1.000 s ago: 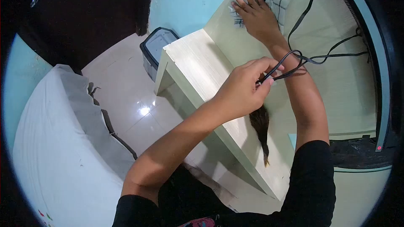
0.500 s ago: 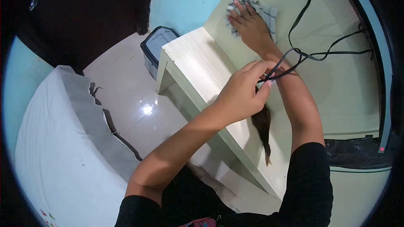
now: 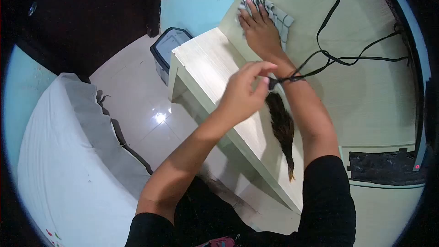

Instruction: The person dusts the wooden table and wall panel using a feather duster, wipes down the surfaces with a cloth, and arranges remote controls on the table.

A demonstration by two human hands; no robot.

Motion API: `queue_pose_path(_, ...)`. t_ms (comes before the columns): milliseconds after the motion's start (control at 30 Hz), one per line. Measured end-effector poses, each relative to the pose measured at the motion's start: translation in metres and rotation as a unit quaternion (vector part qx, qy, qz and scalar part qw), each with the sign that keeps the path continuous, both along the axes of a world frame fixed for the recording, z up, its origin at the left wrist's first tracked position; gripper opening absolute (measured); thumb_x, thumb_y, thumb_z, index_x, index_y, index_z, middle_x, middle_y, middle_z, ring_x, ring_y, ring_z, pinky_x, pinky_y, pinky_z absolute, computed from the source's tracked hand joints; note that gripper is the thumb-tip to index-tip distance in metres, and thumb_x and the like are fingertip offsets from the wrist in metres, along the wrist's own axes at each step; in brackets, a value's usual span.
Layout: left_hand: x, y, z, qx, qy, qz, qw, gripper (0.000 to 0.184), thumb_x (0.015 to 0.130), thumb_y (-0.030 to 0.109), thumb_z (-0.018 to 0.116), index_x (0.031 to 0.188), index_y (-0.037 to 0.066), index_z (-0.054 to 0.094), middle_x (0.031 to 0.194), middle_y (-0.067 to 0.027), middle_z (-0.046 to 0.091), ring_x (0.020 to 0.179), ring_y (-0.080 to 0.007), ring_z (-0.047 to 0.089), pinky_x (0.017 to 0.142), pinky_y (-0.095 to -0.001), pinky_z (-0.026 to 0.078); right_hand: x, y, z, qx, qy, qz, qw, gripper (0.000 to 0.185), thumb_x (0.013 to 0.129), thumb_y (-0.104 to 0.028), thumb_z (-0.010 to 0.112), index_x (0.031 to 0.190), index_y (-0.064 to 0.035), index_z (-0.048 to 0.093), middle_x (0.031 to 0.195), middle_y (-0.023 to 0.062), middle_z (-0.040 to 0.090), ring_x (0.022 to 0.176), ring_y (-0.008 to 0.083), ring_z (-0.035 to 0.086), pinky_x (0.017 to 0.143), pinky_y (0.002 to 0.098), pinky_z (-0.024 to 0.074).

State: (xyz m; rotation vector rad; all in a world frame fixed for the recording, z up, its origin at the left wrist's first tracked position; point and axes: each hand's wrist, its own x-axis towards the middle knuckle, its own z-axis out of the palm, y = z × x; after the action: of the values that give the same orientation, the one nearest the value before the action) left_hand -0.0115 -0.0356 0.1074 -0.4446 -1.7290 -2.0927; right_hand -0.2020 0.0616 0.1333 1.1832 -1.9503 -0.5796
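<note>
My right hand [image 3: 261,29] lies with its fingers spread over a checked cloth [image 3: 282,18], pressing it on the pale wooden panel [image 3: 366,96]. Nearer to me, my left hand [image 3: 244,89] has its thumb and index finger apart. Close beside its thumb is the dark end of a black cable [image 3: 339,59], which crosses over my right forearm; no grip on it shows. A brown, hair-like bundle [image 3: 282,130] with a lighter tip rests on the pale shelf [image 3: 206,59], below my left hand.
A grey bin with a dark rim [image 3: 165,48] stands on the tiled floor [image 3: 137,87] beyond the shelf. At the left is a white-covered surface [image 3: 68,146]. A dark curved frame edge with a small red light [image 3: 417,167] runs along the right.
My left hand has come off the cable and moved slightly left, uncovering more of the brown bundle. The right hand and cloth have shifted left across the panel.
</note>
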Motion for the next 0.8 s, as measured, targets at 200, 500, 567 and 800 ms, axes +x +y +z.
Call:
queue_pose_path(200,0.002,-0.010,-0.047,-0.188,-0.035,0.186,0.964,0.039,0.089,0.003,0.056,0.128,0.004,0.061,0.136,-0.0193,0.057,0.130,-0.0372,0.051,0.111,-0.0475,0.039,-0.022,-0.003,-0.050,0.001,-0.047,0.036,0.998,0.036,0.087,-0.013,0.057,0.121,-0.0010,0.066,0.143,0.0099,0.055,0.147,0.0309,0.037,0.123,0.0466,0.0290)
queue_pose_path(500,-0.020,0.005,-0.096,-0.394,-0.045,0.240,0.886,0.054,0.099,0.021,0.050,0.149,0.001,0.042,0.163,-0.0232,0.024,0.155,-0.0402,0.014,0.123,-0.0604,0.011,-0.003,0.003,-0.030,-0.045,-0.054,0.027,0.997,0.035,0.086,-0.011,0.058,0.117,0.0028,0.066,0.139,0.0138,0.056,0.144,0.0338,0.040,0.118,0.0473,0.0375)
queue_pose_path(567,-0.021,0.012,-0.100,-0.431,-0.057,0.250,0.865,0.056,0.101,0.023,0.048,0.151,0.000,0.040,0.165,-0.0223,0.021,0.156,-0.0390,0.012,0.124,-0.0606,0.009,-0.006,0.002,-0.041,-0.015,-0.077,0.039,0.996,0.035,0.086,-0.011,0.059,0.118,0.0027,0.065,0.139,0.0141,0.056,0.144,0.0339,0.040,0.118,0.0477,0.0371)
queue_pose_path(800,-0.022,0.015,-0.104,-0.500,-0.088,0.259,0.821,0.059,0.102,0.030,0.045,0.153,0.001,0.037,0.166,-0.0205,0.021,0.156,-0.0365,0.012,0.124,-0.0609,0.007,0.017,0.041,-0.074,0.026,-0.250,-0.047,0.967,0.043,0.087,-0.009,0.058,0.129,0.0018,0.061,0.150,0.0159,0.050,0.149,0.0323,0.036,0.118,0.0431,0.0366)
